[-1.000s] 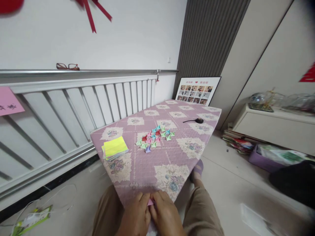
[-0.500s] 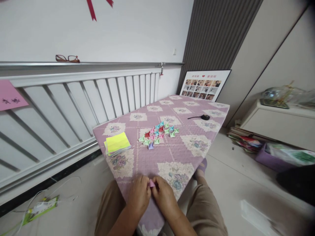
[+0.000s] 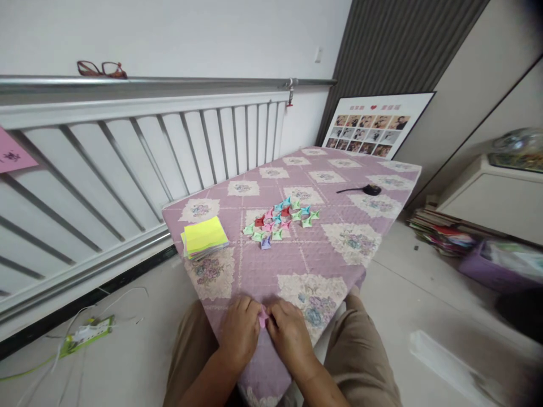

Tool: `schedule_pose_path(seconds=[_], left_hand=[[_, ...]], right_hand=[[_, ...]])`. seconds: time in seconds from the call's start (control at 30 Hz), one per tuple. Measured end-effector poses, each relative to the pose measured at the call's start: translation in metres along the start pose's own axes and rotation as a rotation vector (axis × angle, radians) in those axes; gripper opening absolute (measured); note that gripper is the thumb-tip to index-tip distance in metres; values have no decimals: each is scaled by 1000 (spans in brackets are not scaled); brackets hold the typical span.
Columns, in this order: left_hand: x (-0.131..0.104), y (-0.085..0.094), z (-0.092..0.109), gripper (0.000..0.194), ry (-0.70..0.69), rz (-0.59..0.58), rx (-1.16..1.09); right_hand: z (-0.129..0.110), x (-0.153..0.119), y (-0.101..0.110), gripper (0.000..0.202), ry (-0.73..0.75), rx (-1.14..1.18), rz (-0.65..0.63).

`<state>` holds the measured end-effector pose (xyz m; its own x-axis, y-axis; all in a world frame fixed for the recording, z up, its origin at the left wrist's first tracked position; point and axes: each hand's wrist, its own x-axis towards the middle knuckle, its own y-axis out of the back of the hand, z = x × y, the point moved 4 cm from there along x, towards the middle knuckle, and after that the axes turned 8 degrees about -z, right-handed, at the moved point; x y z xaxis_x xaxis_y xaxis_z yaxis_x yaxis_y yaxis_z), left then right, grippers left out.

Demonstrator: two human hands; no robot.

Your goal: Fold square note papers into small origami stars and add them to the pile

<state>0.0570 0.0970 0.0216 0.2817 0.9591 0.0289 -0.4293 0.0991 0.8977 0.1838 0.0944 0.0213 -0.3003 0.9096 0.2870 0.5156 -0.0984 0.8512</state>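
Between the fingertips of my left hand (image 3: 241, 332) and my right hand (image 3: 291, 334) is a small folded pink paper (image 3: 263, 317), pinched from both sides over the near corner of the table (image 3: 263, 271). Both hands are closed, and they partly hide the paper. Farther back, several small folded papers in green, blue, red, pink and purple stand in a cluster, with the purple one (image 3: 265, 242) nearest me. A stack of square coloured sheets (image 3: 206, 235), yellow on top, lies at the table's left edge.
A black object with a strap (image 3: 371, 190) lies at the table's right. A radiator (image 3: 169, 152) runs along the left, with glasses (image 3: 102, 69) on the pipe above. A power strip (image 3: 87, 336) sits on the floor.
The camera view has shifted, so the wall and radiator sit higher. Both hands still hold the pink paper, whose shape and angle look slightly different.
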Motion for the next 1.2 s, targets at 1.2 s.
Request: schedule_pose_path(seconds=[1.2], left_hand=[[-38, -13, -3, 43, -75, -48, 167]], right_hand=[[4, -30, 7, 39, 150, -45, -241]])
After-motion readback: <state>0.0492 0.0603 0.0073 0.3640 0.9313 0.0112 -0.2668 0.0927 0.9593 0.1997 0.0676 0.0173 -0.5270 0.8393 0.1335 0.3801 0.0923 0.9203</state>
